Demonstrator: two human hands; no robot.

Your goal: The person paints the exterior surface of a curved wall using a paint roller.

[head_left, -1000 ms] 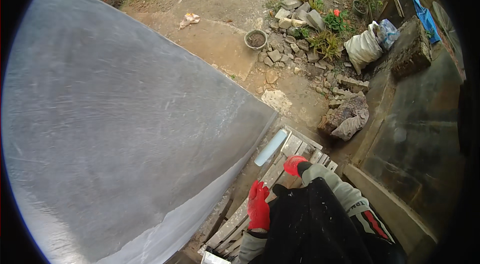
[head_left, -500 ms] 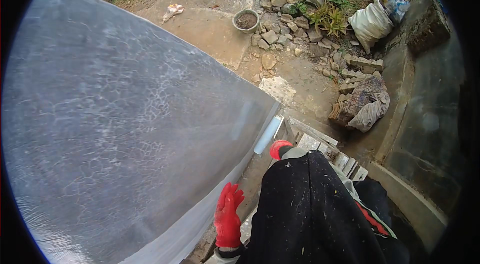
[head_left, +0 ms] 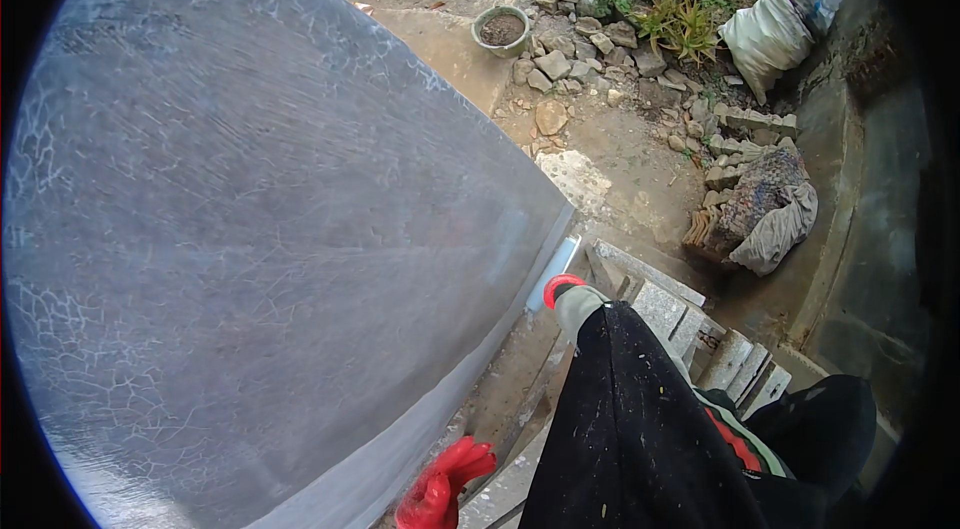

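A paint roller (head_left: 552,272) with a pale blue sleeve lies against the right edge of a large grey wall (head_left: 270,209). My right hand (head_left: 563,287), in a red glove, is at the roller and holds it; my black sleeve covers most of the hand and hides the handle. Fine white crack-like lines and streaks mark the wall's surface. Low in the picture, beside the wall's pale lower strip, my left hand (head_left: 443,485) in its red glove is empty, fingers extended and partly apart.
A wooden plank platform (head_left: 670,314) stands under my right arm. Beyond lie piled stones (head_left: 590,49), a round plant pot (head_left: 502,32) and a white sack (head_left: 768,37). A cloth-draped heap (head_left: 765,209) sits by the dark wall (head_left: 880,229) at right.
The roller and my right hand appear slightly further right, and the roller is now more hidden. My left hand has dropped toward the lower edge. The whole view has shifted.
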